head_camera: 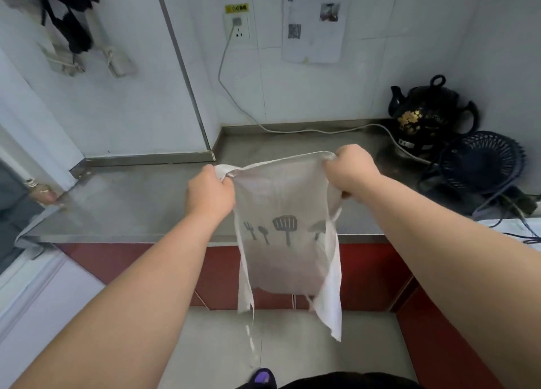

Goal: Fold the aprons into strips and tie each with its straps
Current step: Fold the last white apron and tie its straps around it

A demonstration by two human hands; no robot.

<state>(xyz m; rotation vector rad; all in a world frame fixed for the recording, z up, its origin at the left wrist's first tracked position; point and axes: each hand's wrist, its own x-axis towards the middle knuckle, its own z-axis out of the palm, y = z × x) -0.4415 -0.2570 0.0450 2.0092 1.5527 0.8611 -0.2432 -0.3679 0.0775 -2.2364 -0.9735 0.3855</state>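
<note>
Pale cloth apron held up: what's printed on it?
Grey kitchen utensils, fork, spoon and spatula, on the pale cloth apron; head view.

Yellow label above wall socket: black Chinese characters, too blurred to read. Paper notice on wall: QR code, print illegible.

The apron is a thin, pale grey cloth printed with dark kitchen tools: a fork, a spoon, a spatula and a fourth shape partly hidden by a fold. Its top edge runs between the left hand and the right hand, bunched inside each set of curled fingers. Below the fingers it hangs loose. Its whiter side strips reach lower than the middle, and a thin strap dangles under the left one.
</note>
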